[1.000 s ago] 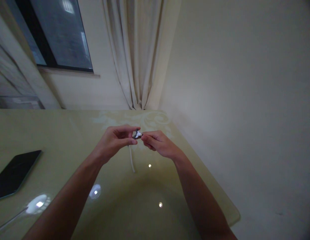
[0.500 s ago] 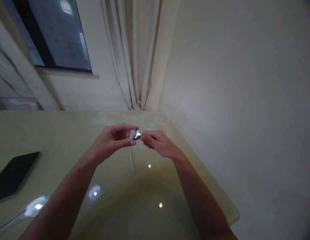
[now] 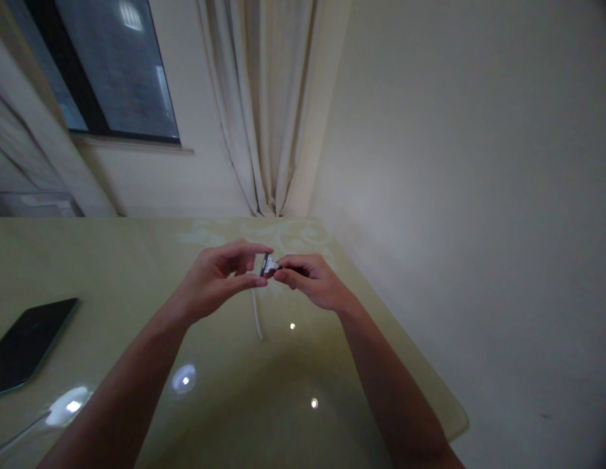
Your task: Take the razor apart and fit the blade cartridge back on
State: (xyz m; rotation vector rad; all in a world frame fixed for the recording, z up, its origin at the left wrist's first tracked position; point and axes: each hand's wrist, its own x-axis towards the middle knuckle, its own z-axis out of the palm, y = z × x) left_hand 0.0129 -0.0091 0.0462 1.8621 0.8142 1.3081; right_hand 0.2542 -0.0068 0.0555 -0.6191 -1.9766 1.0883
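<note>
A small shiny metal piece with a dark flat edge (image 3: 269, 265) is held between my two hands, above the table. My left hand (image 3: 219, 273) pinches its dark edge between the thumb below and a fingertip above. On the right side, my right hand (image 3: 310, 280) grips the narrow end between thumb and fingers. Too small to make out is what exactly the piece is. Below it, a thin white stick or cable (image 3: 257, 316) lies on the table.
The glossy yellow-green table (image 3: 225, 391) reflects ceiling lights. A dark tablet-like slab (image 3: 32, 342) lies at the left, with a thin cable (image 3: 20, 434) below it. A wall (image 3: 454, 195) borders the right edge; curtains (image 3: 264, 98) and a window (image 3: 117, 71) stand behind.
The metal piece has turned slightly between my fingers, so its dark edge stands more upright. My right thumb has shifted a little; both arms are nearly still.
</note>
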